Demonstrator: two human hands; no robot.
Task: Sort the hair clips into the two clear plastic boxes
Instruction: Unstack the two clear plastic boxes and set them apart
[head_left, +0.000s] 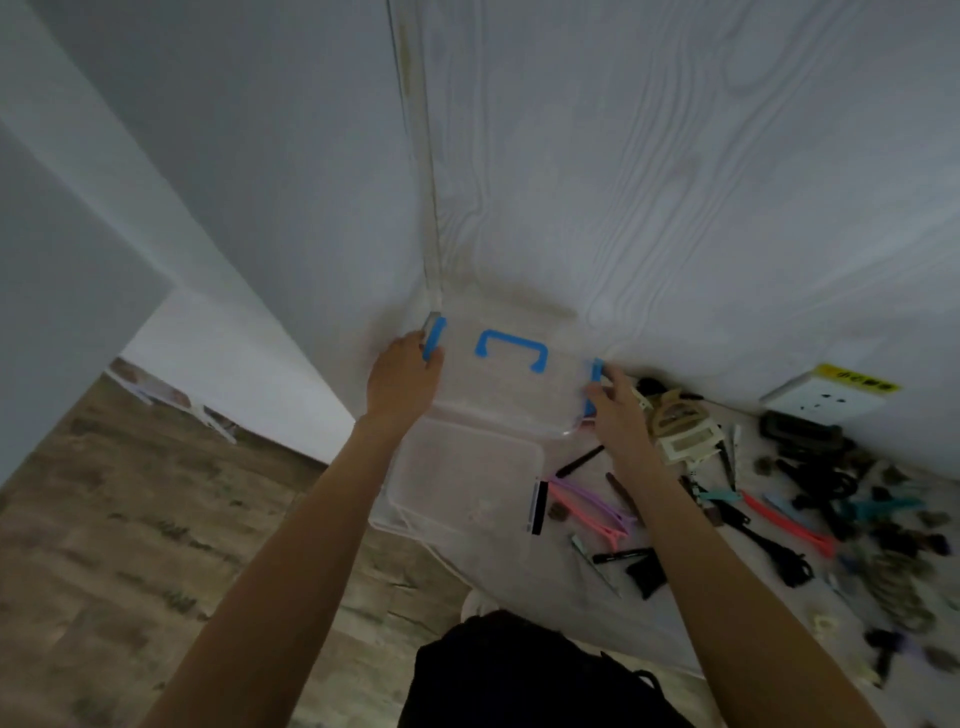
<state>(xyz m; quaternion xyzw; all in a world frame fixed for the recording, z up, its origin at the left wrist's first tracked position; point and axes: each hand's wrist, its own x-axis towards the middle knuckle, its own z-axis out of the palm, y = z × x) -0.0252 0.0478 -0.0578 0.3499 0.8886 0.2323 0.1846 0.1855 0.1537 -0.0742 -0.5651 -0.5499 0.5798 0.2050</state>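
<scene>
My left hand (402, 376) and right hand (613, 402) clasp the lidded box (511, 387) by its blue latches (434, 338), probably to unclip it. Open box (462, 483) sits at the bench's left edge; hair clips (769, 499) lie unsorted to the right.

The scene is dim, with a cool grey-blue cast and soft, even light that leaves no hard shadows or glare. Everything looks slightly blurred, most so the clips (810, 499) at right. Wide-angle distortion bends the wall (623, 156) lines near the edges.
</scene>
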